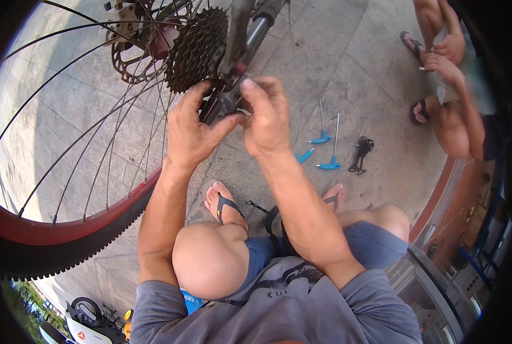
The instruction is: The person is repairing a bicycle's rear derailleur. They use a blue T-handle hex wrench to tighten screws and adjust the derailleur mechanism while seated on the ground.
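Note:
Both my hands are at the rear hub of a bicycle, just below its dark cassette (195, 49). A dark rear derailleur (227, 103) sits between them, close to the frame end. My left hand (191, 129) is curled round its left side, fingertips up near the cassette and thumb pointing across to the right. My right hand (266, 117) grips its right side, with the thumb on top and the fingers bent behind it. The fingertips are smudged with black. Parts of the derailleur are hidden by my fingers.
The spoked wheel with its red rim (55, 226) and knobbly tyre fills the left. Blue-handled hex keys (328, 165) lie on the paving to the right, beside a loose black derailleur (361, 155). Another person (454, 123) crouches at the far right. A scooter (86, 324) stands lower left.

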